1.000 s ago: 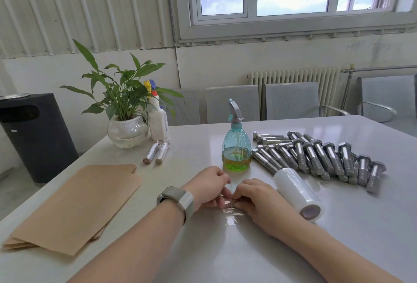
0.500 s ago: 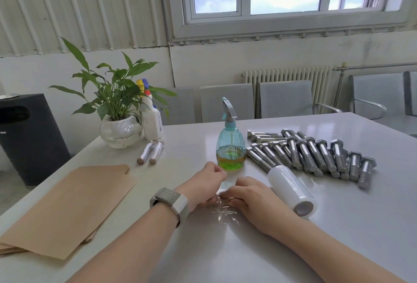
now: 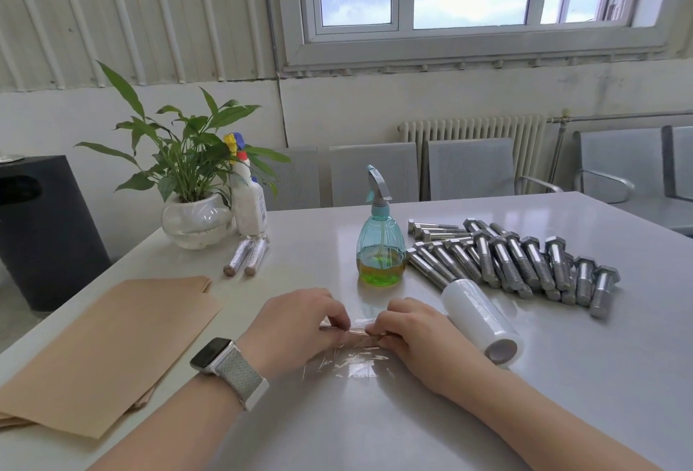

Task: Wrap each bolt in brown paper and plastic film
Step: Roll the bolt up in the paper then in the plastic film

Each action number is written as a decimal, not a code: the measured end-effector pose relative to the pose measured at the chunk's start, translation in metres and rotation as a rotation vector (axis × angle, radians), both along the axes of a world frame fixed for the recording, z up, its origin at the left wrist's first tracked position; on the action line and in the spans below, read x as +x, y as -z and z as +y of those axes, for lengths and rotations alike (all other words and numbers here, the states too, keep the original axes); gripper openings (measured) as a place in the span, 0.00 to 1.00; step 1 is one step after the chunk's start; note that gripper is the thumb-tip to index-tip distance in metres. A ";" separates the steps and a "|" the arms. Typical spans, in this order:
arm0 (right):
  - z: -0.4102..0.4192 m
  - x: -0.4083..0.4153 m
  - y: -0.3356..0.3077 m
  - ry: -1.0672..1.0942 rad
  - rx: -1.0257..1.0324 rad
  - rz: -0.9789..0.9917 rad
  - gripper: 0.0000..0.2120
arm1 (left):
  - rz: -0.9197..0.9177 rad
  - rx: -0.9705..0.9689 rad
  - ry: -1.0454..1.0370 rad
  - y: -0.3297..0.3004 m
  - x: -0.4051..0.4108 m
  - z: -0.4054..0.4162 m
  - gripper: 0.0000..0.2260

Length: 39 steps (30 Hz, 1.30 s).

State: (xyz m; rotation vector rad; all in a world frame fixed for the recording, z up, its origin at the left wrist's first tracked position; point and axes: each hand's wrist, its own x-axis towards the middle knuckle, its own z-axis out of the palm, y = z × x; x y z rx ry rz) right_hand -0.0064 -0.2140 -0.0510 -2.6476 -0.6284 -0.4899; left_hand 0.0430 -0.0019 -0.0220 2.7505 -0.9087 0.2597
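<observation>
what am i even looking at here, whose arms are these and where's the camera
There is no robot here. One camera sits on a person's head and looks down at their own arms, so you see what they see. The left hand, with a watch on its wrist, and the right hand pinch a paper-wrapped bolt lying on a sheet of clear plastic film on a grey table. Beside the right hand lies the film roll, and behind it a pile of bare bolts. A spray bottle stands in the middle, brown paper sheets lie on the left, and two finished bolts lie near a potted plant.
</observation>
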 end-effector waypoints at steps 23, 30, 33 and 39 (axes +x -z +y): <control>0.023 0.004 -0.010 0.189 -0.053 0.071 0.14 | 0.044 -0.119 -0.011 0.014 -0.004 0.002 0.13; 0.023 0.004 -0.005 0.190 -0.029 0.059 0.11 | 0.486 -0.666 -0.054 0.008 0.004 0.054 0.07; 0.025 0.004 -0.006 0.173 -0.007 0.057 0.09 | 0.456 -0.451 -0.053 0.012 0.009 0.066 0.07; 0.026 0.002 -0.006 0.182 0.020 0.065 0.09 | 0.360 -0.379 -0.031 0.021 0.006 0.052 0.12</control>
